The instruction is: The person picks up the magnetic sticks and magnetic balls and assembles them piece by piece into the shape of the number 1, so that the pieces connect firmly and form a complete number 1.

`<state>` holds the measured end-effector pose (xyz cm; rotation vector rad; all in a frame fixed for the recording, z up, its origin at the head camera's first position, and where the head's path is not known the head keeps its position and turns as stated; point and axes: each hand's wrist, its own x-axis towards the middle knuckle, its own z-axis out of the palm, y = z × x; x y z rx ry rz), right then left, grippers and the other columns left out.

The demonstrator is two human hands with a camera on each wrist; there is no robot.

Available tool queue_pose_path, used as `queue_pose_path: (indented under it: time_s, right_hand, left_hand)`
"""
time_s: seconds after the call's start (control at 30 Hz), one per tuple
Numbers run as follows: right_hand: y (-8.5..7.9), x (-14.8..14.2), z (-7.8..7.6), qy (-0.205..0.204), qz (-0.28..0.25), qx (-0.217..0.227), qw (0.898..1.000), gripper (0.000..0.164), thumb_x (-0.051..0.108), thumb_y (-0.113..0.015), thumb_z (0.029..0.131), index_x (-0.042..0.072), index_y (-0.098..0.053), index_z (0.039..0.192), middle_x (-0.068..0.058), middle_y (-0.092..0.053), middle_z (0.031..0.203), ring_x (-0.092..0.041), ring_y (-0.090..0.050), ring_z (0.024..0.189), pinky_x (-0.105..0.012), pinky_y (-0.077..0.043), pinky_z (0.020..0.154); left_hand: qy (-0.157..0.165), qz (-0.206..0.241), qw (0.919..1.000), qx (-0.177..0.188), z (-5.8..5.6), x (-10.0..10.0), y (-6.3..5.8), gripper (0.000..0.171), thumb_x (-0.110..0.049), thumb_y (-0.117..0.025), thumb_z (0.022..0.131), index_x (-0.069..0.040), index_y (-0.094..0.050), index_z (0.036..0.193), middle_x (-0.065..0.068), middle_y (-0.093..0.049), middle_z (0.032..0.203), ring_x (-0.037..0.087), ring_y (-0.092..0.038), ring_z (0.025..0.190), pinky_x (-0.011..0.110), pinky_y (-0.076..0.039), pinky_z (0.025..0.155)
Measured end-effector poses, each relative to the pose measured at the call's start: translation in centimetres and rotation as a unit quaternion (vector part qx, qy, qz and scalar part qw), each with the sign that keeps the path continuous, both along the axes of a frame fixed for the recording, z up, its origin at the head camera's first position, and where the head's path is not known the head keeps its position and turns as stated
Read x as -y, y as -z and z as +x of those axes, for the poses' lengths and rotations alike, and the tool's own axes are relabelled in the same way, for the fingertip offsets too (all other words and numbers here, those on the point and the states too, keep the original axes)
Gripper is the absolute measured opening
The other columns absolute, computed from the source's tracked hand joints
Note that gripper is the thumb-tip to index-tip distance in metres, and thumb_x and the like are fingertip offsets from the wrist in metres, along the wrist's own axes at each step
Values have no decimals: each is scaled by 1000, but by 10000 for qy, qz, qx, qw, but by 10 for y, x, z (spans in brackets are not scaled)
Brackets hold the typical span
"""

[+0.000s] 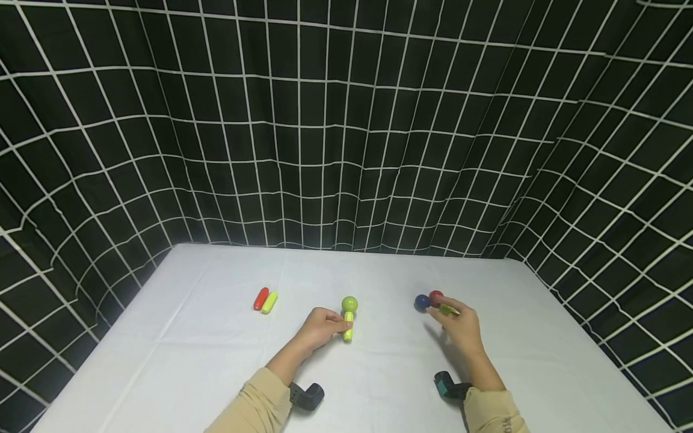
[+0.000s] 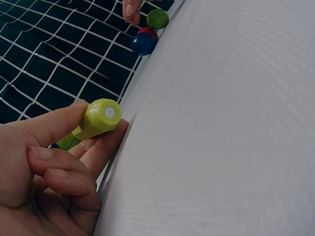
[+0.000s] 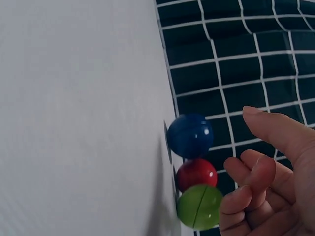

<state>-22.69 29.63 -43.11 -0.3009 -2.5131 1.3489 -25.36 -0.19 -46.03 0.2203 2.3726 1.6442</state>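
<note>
In the lower centre of the head view, the left hand (image 1: 320, 326) pinches a yellow-green stick (image 1: 348, 333) between thumb and fingers, the remaining fingers curled in toward the palm. At the stick's upper end sits a lime-green ball (image 1: 349, 304); the 2 appear to meet there, though I cannot tell whether they are joined.

Right of centre, the right hand (image 1: 461, 328) reaches over 3 balls: a blue ball (image 1: 422, 302), a red ball (image 1: 435, 296) and a green ball (image 3: 199, 207). The right wrist view shows its thumb extended well apart from loosely bent fingers, with nothing in its grasp; the fingers lie just beside the green ball, and contact is hard to judge.

Left of centre, a red stick (image 1: 261, 299) and a yellow stick (image 1: 269, 302) lie side by side at a slant on the white desk (image 1: 206, 367). A black curtain with a white grid (image 1: 314, 141) fills the upper frame. Both arms wear beige sleeves (image 1: 260, 400) and dark wrist devices (image 1: 307, 397).
</note>
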Motion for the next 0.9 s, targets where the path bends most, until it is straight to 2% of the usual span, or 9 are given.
queue_pose_path:
  time_s: [0.13, 0.4, 0.5, 0.57, 0.67, 0.8, 0.9]
  right_hand:
    - [0, -6, 0, 83, -154, 74, 9998, 43, 19, -72, 81, 3, -60, 119, 7, -47, 49, -3, -43, 44, -20, -36, 45]
    - [1, -17, -2, 343, -91, 285, 9990, 46, 22, -69, 83, 3, -57, 123, 9, -45, 44, -5, -47, 47, -20, -35, 45]
    - [2, -20, -2, 485, 55, 389, 9981, 48, 23, -67, 84, 2, -55, 125, 6, -54, 50, -7, -51, 52, -22, -37, 48]
    - [3, -23, -3, 580, 71, 415, 9974, 47, 23, -67, 84, 2, -56, 124, 0, -59, 55, -8, -53, 54, -22, -38, 49]
    - [5, -25, -3, 681, 89, 471, 9965, 48, 26, -66, 85, 2, -56, 125, -12, -66, 80, -8, -53, 56, -22, -40, 50]
    - [8, -27, -4, 724, 26, 564, 9958, 50, 30, -63, 86, 3, -54, 127, -21, -58, 113, -7, -53, 60, -21, -42, 50]
    - [11, -28, -5, 753, -92, 630, 9951, 51, 32, -62, 87, 3, -53, 128, -22, -54, 120, -7, -53, 60, -19, -41, 49]
  left_hand:
    - [-10, -8, 10000, 5, -1, 0, 1, 26, -29, -71, 79, -4, -70, 85, 1, -59, 75, 14, -45, 70, 25, -37, 59]
    - [4, 14, 10000, -33, -2, 0, 3, 27, -29, -72, 78, -3, -70, 85, 1, -61, 75, 14, -46, 72, 26, -37, 61]
    - [27, 27, 10000, -53, -2, 0, 3, 28, -30, -71, 78, -3, -70, 85, 1, -60, 72, 14, -46, 69, 25, -38, 58]
    - [49, 42, 10000, -65, -1, 0, 3, 28, -30, -71, 78, -3, -70, 85, 0, -58, 69, 13, -45, 66, 24, -38, 56]
    - [72, 59, 9999, -78, -1, 0, 3, 29, -31, -71, 79, -3, -70, 85, 0, -58, 66, 12, -44, 63, 24, -38, 55]
    - [69, 94, 9999, -86, -2, 0, 2, 28, -30, -71, 79, -2, -70, 85, -1, -58, 66, 13, -45, 64, 24, -39, 57]
    - [64, 99, 9999, -92, -1, 0, 2, 28, -30, -71, 79, -2, -70, 85, -1, -57, 65, 12, -44, 64, 24, -38, 56]
